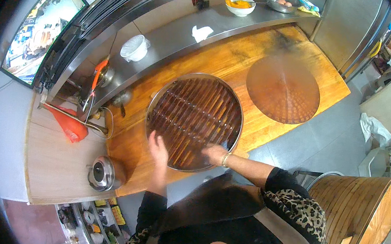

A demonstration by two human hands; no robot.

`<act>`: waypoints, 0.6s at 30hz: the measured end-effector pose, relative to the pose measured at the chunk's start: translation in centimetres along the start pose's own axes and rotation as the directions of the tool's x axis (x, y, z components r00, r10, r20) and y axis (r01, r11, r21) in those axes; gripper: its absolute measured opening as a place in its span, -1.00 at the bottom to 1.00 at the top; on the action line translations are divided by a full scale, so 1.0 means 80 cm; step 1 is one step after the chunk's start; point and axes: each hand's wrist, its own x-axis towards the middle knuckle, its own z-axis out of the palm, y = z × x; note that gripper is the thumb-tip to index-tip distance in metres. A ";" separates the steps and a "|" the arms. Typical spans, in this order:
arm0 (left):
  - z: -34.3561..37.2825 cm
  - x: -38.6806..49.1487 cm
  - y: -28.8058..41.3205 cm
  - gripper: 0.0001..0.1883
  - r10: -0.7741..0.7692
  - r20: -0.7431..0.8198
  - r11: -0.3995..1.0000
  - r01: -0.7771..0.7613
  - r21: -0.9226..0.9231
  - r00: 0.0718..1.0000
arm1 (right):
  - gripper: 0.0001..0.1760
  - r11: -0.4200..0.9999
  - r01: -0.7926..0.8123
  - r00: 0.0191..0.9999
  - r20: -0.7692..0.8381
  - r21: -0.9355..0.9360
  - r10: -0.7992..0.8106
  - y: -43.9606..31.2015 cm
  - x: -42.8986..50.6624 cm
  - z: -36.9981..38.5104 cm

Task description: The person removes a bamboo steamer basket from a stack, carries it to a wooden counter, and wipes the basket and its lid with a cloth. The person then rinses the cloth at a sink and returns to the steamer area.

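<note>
A round steamer tray [193,111] with dark slats and a metal rim lies on the wooden worktop [126,143], in front of me. My left hand [158,150] is at its lower left rim, fingers apart and nothing visible in them. Over the lower right slats is my right hand [214,154], blurred, with fingers bent; a small bluish bit shows beside it, and whether the hand grips anything cannot be told. To the right of the tray, a round woven lid [283,90] rests on the worktop, partly veiled by haze.
A steel shelf [175,37] behind holds a white tub [134,48], a bowl of orange food [240,7] and a steel bowl with eggs [280,1]. A metal pot [101,173] stands left. Large bamboo steamers [352,214] stand at my right.
</note>
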 end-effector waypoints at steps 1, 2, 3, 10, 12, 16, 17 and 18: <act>0.009 -0.006 0.040 -0.63 0.079 0.037 0.996 -0.080 0.035 0.996 | -0.58 0.983 0.041 0.982 0.172 0.179 -0.072 -0.010 0.000 0.001; 0.022 -0.014 0.080 -0.66 0.114 0.125 0.993 -0.114 -0.003 0.986 | -0.54 0.921 0.108 0.981 0.109 0.375 -0.159 -0.011 -0.012 -0.003; 0.039 -0.026 0.119 -0.68 0.173 0.196 0.985 -0.164 -0.057 0.965 | -0.51 0.827 0.167 0.974 0.043 0.537 -0.224 -0.005 -0.020 -0.015; 0.127 -0.128 0.217 -0.58 0.482 0.857 0.723 -0.637 -0.269 0.185 | -0.37 -0.158 0.345 0.888 -0.268 0.925 0.373 0.176 -0.263 -0.074; 0.137 -0.161 0.190 -0.50 0.300 0.938 0.369 -0.886 -0.281 -0.172 | -0.41 -0.375 0.315 0.724 0.035 0.872 0.689 0.220 -0.330 -0.051; 0.170 -0.201 0.141 -0.59 0.443 0.896 0.037 -0.997 -0.064 -0.041 | -0.47 -0.164 0.116 0.635 0.053 0.980 0.771 0.236 -0.391 0.026; 0.176 -0.206 0.135 -0.62 0.443 0.895 0.021 -0.998 -0.059 -0.043 | -0.45 -0.188 0.199 0.734 -0.019 0.962 0.679 0.229 -0.394 0.045; 0.180 -0.209 0.133 -0.64 0.422 0.905 -0.015 -0.998 -0.056 -0.057 | -0.43 -0.286 0.328 0.722 -0.044 0.900 0.690 0.217 -0.379 0.066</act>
